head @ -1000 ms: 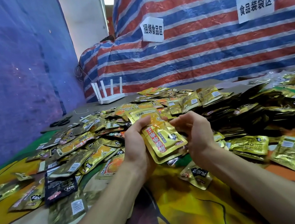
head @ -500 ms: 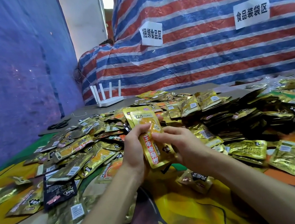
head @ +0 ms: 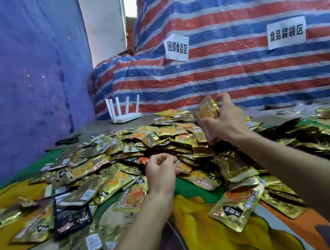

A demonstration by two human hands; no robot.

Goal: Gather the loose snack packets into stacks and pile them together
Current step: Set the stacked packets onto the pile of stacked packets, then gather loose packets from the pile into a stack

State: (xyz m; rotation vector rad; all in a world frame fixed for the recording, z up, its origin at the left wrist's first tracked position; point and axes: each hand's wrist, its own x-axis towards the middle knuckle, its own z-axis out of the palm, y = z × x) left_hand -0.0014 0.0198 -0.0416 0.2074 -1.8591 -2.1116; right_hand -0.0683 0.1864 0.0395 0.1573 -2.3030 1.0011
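Clutching a packet stack (head: 206, 114) right of centre above the loose heap (head: 121, 154), the right hand (head: 227, 125) seems mid-gathering; the left hand (head: 160, 171), fingers curled, hold unclear, should next pick another packet.

You have one view, from the camera worn on your head. It looks forward and down across the bench (head: 99, 128) through a wide-angle lens. Your forearms enter from the bottom edge and run up to mid-frame. Your left hand (head: 160, 170) sits close to centre. Your right hand (head: 225, 124) is higher and to the right, gripping a stack of packets (head: 207, 113). The heap of loose packets (head: 140, 142) fills the middle band, near enough that the print on the closest ones shows. Beyond it the view faces a striped tarp (head: 238, 73) with a white router (head: 124, 116) at its foot. A blue sheet (head: 11, 85) closes the left side.
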